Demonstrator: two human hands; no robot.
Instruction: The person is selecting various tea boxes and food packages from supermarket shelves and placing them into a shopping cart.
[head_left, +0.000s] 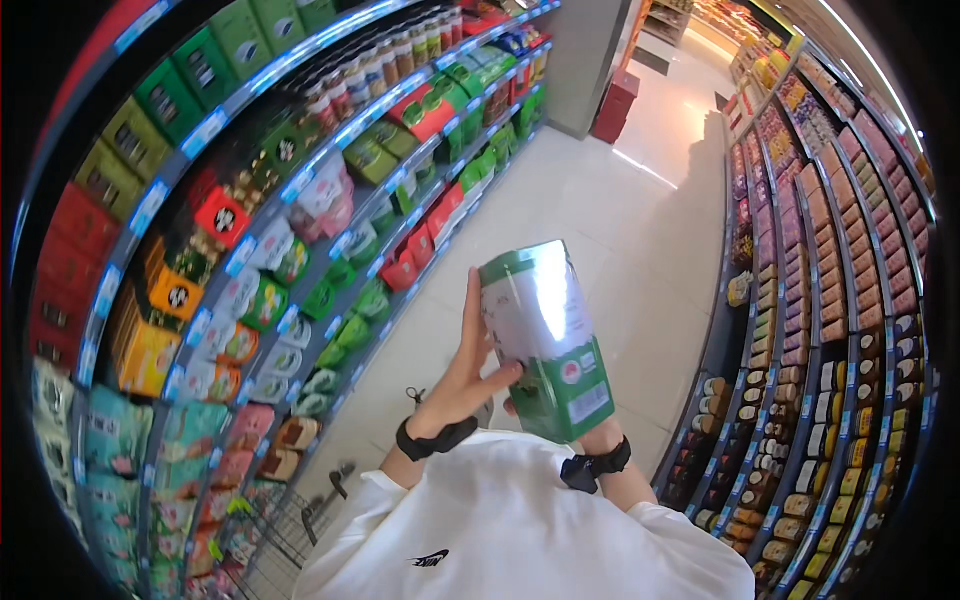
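A tall green and white box (544, 345) with a glossy wrapper stands tilted in front of my white shirt, light glaring off one face. My left hand (472, 367) grips its left side, with the fingers along the edge and the thumb across the front face. Most of my right hand (600, 435) is hidden behind the box's lower end, which it appears to support; the wrist shows below. Black bands circle both wrists. The box bears writing and a printed code.
Shelves of boxes, bags and jars (345, 97) line the left side. Another shelf unit on the right holds packets and jars (795, 502). A wire shopping cart (277, 532) is at lower left. Tiled floor (592, 195) runs between the shelves towards a red box-shaped stand (616, 106).
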